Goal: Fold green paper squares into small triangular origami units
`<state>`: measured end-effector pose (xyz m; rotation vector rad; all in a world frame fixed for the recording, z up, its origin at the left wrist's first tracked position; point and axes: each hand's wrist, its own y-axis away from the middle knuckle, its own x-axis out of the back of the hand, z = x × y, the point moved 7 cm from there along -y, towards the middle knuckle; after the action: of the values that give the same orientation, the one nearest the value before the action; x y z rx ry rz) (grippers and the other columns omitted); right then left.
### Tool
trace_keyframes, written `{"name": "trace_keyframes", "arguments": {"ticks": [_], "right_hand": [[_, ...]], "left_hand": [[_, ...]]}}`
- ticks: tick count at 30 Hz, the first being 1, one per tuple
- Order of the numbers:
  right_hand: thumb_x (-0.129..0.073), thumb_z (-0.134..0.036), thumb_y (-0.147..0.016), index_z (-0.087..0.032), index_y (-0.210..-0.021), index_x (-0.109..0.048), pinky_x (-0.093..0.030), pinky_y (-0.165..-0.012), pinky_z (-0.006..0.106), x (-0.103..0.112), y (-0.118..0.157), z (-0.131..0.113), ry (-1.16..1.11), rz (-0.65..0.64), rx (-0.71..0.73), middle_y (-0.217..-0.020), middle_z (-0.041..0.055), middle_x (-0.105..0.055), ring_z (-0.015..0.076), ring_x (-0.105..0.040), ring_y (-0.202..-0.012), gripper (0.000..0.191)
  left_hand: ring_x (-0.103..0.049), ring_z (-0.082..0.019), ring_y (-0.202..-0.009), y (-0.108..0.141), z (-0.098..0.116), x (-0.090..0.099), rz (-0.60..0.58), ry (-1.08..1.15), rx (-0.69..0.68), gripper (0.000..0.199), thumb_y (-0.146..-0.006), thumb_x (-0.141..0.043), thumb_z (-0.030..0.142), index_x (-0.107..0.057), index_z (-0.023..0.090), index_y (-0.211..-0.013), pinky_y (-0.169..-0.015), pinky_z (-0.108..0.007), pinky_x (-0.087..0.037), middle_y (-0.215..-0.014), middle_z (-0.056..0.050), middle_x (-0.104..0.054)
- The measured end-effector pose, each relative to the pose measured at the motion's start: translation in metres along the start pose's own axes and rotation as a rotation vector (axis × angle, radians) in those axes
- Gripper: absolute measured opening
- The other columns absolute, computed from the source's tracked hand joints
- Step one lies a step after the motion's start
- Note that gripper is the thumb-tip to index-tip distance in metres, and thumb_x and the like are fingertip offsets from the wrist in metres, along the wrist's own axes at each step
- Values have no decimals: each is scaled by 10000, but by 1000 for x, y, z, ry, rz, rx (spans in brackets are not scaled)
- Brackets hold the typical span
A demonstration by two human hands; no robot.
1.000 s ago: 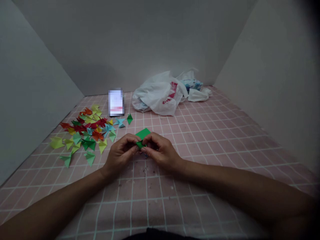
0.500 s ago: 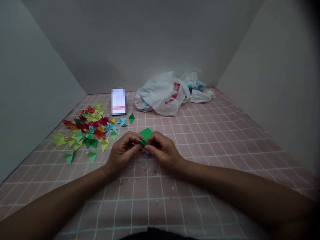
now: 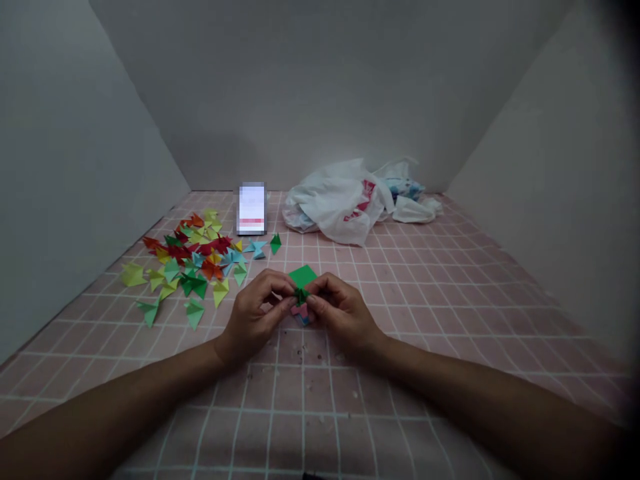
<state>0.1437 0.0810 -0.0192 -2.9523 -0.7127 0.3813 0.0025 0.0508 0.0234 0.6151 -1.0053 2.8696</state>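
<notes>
Both forearms reach in from the near edge of the frame, and the hands meet just right of centre on a pink tiled desk with pale grout lines. The left hand and the right hand face each other, knuckles raised, with the fingers of both closed in a narrow pinch on a small dark green folded paper piece. A flat, brighter green paper square sticks out on the far side of the pinch, touching the dark green piece. Just below the fingertips, a pink-and-blue paper piece sits between the palms; it is partly hidden, so I cannot tell whether either hand grips it. Left of the hands lies a loose scatter of folded paper units in red, orange, yellow, lime, green and light blue, all pointed and triangular. At the right edge of that scatter, a light blue unit and a dark green unit lie close together. Farther back stands a pixelated upright rectangular object. To its right, near the far wall, a crumpled white plastic bag with red print slumps on the desk, beside a blue-patterned packet and a white crumpled bundle.
</notes>
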Motion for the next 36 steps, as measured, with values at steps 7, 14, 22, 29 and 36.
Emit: {"name": "trace_keyframes", "arguments": {"ticks": [7, 14, 22, 29, 36], "right_hand": [[-753, -305, -857, -189, -860, -618, -542, -595, 232, -3, -2, 2, -191, -57, -21, -703, -14, -700, 104, -653, -598, 178], [-819, -298, -808, -189, -870, -613, -584, -646, 228, -8, -1, 4, -350, -88, -114, -737, -21, -723, 106, -706, -629, 241], [-846, -293, -788, -202, -901, -628, -605, -695, 242, -13, 1, 12, -467, -158, -230, -812, -25, -720, 103, -719, -680, 262], [-860, -261, -766, -201, -856, -670, -590, -727, 228, -14, 1, 7, -472, -157, -213, -894, -12, -723, 94, -690, -766, 219], [-845, -303, -787, -200, -883, -638, -592, -729, 253, -15, 2, 8, -465, -183, -219, -830, -18, -722, 106, -708, -735, 250]], "left_hand": [[-604, -129, -864, 3, 20, 4, 51, -148, -192, 180, -857, -677, 47, -616, 183, -958, -655, -193, -543, -1016, -51, -590], [-605, -148, -866, 5, 27, 5, 83, -248, -269, 167, -861, -692, 70, -612, 176, -962, -665, -226, -539, -984, -56, -593], [-593, -138, -722, 13, 47, 8, 135, -455, -448, 60, -912, -685, 172, -629, 178, -891, -628, -246, -514, -804, -20, -582], [-595, -125, -694, 18, 62, 6, 123, -557, -586, 48, -923, -675, 179, -635, 202, -911, -603, -235, -495, -781, 0, -622], [-620, -137, -740, 14, 51, 8, 124, -470, -469, 55, -907, -692, 168, -639, 183, -905, -632, -245, -508, -814, -20, -630]]}}
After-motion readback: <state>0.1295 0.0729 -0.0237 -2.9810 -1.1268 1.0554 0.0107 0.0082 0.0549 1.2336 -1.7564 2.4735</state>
